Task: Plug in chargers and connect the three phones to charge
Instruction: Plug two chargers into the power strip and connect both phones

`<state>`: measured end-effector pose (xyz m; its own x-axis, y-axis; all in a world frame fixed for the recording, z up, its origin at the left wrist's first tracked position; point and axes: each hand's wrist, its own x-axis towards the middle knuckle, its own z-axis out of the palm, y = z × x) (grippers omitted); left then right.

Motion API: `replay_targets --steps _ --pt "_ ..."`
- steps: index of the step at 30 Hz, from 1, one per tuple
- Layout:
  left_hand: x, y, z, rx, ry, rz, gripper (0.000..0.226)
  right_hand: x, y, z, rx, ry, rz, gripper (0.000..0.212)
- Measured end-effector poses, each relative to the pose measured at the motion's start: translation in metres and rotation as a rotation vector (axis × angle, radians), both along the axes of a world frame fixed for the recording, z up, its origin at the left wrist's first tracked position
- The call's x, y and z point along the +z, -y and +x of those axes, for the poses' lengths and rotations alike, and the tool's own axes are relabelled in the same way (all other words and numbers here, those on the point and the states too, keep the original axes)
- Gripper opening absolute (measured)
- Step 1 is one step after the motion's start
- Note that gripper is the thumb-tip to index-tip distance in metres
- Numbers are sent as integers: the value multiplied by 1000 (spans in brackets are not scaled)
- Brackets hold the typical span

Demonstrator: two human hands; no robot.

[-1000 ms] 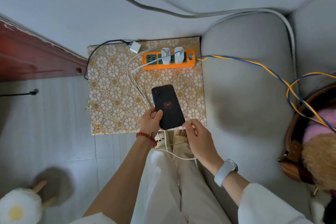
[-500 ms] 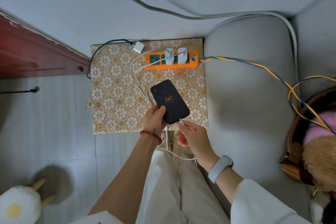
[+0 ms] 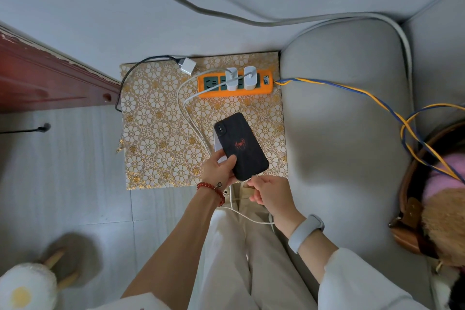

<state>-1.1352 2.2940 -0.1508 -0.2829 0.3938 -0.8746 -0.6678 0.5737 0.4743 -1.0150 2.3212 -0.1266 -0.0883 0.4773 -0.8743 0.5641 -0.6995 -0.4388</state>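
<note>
I am holding a black phone (image 3: 241, 146) with a red spider mark in my left hand (image 3: 219, 171), fingers wrapped round its lower edge, with a second, pale phone (image 3: 218, 148) apparently stacked beneath it, while my right hand (image 3: 270, 195) is pinching the end of a white cable (image 3: 187, 113) right at the phone's bottom edge; whether the plug is seated I cannot tell. The phone is hovering over the gold-patterned mat (image 3: 156, 138), near the orange power strip (image 3: 235, 83), where two white chargers (image 3: 241, 78) are already standing plugged in and a third white charger (image 3: 188, 66) is lying loose beside it. A tilted plug could miss the port, and the stacked phones could be slipping against each other in a one-handed hold. Compared with a moment ago, my right hand is sitting closer against the phone's base, and the pale phone's edge is now peeking out beneath the black one.
</note>
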Motion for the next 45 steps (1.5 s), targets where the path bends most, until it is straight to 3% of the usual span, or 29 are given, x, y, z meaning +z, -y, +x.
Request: replay_targets --steps 4,7,10,13,17,20,24,26,30,32,37,41,45 --pt "-12 -7 8 -85 -30 -68 27 -2 -15 7 333 215 60 28" --pt "-26 -11 20 -201 -112 -83 30 -2 -30 19 588 342 259 23" --pt "-37 -20 34 -302 -191 -93 33 -7 -40 30 737 276 454 34" --pt "-46 -27 44 -430 -284 -116 37 -19 -45 36 852 217 439 54" --pt "-44 -29 45 -687 -509 -143 35 -34 -47 33 992 219 440 63" --pt "-34 -22 28 -649 -690 -171 33 -41 -48 22 1140 235 512 68" --pt "-27 -9 -19 -384 -903 -319 44 -50 -51 -2 1454 199 620 73" --pt "-33 -8 -46 -397 -854 -397 51 -54 -53 -10 1566 205 653 71" --pt "-47 -13 -53 -535 -625 -378 38 -59 -61 -6 1617 247 674 63" --pt "-48 -14 -36 -525 -558 -355 49 -58 -65 0 1613 247 664 62" --pt "-45 -13 -7 -547 -582 -336 47 -56 -74 9 1627 234 608 67" --pt "-46 -11 7 -567 -575 -287 49 -58 -76 3 1662 235 513 58" --pt "-49 -16 6 -353 -505 -298 47 -53 -75 1 1426 127 496 44"
